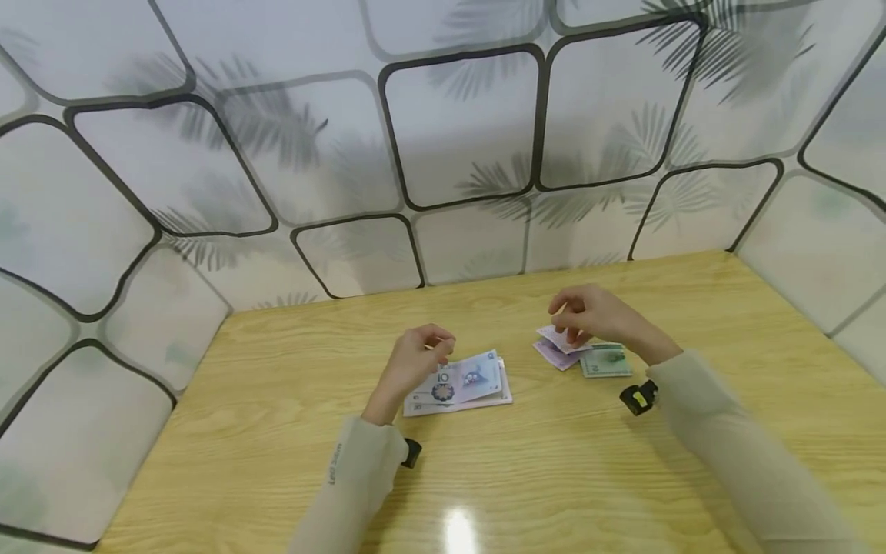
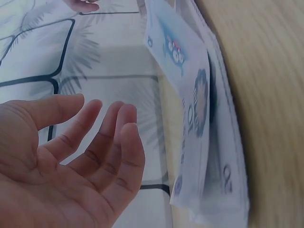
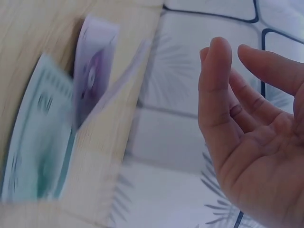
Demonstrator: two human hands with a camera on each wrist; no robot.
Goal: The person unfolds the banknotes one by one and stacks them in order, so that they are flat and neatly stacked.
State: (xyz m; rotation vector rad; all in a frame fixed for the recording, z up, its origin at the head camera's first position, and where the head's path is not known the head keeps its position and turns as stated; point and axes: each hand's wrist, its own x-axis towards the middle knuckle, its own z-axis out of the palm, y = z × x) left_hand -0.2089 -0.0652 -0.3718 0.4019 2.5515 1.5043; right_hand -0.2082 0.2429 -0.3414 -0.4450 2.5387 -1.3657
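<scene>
My left hand (image 1: 408,368) hovers with loosely bent fingers at the left end of a pile of pale blue-purple banknotes (image 1: 477,377) marked 10. In the left wrist view its palm (image 2: 57,190) holds nothing, and the top banknote (image 2: 192,90) bows up off the pile. Over the smaller notes on the right is my right hand (image 1: 598,314), its fingers relaxed and apart from the paper in the right wrist view. Below it lie purple banknotes (image 3: 95,66), one with a blurred edge tilted up, partly beside and over a green banknote (image 3: 40,137).
A light wood-grain table (image 1: 277,431) carries everything. Patterned fabric walls (image 1: 464,131) with dark outlines and leaf prints rise at its back and sides. A black wrist device (image 1: 638,396) sits by the right cuff.
</scene>
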